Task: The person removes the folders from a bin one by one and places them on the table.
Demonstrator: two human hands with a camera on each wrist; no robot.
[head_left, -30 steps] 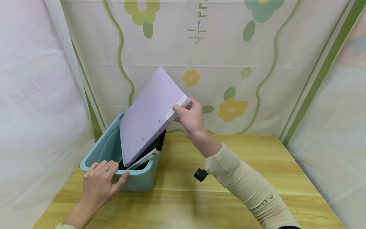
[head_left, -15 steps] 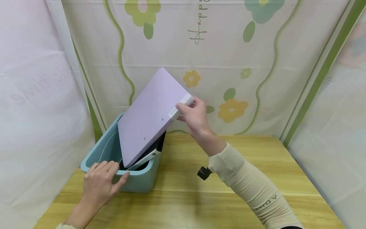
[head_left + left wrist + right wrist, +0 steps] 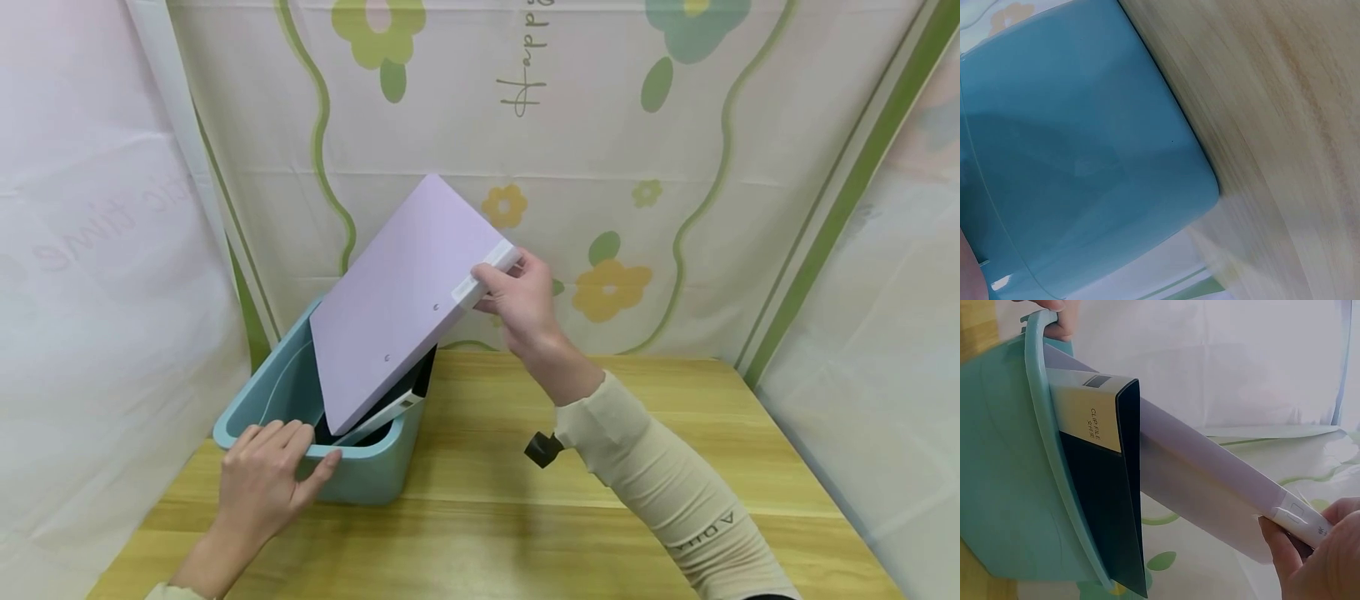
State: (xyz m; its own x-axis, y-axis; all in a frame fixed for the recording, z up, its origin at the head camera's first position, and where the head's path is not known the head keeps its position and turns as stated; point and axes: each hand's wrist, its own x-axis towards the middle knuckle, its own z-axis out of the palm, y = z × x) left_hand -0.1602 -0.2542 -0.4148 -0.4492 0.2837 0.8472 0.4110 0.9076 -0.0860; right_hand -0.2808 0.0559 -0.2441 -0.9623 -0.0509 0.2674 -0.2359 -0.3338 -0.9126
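Observation:
A light purple file folder (image 3: pixel 401 292) with a white spine label leans out of a blue plastic bin (image 3: pixel 375 475), its lower end still inside. My right hand (image 3: pixel 525 304) pinches the folder by its labelled spine near the upper right corner. Beneath it, a black clip file (image 3: pixel 420 379) with a pale label strip rests tilted against the bin's right wall; the right wrist view shows its printed spine (image 3: pixel 1094 419). My left hand (image 3: pixel 262 475) grips the bin's near rim, fingers over the edge and thumb along the outside. In the left wrist view the bin wall (image 3: pixel 1097 144) fills much of the frame.
The bin stands on the left of a wooden table (image 3: pixel 600 517). Behind the table hangs a white cloth (image 3: pixel 600 150) with printed flowers, and more cloth hangs at both sides. A small black device (image 3: pixel 543 450) sticks out from the right sleeve.
My right hand has moved slightly to the right and up, drawing the purple file folder's upper end with it. My left hand stays on the bin's rim.

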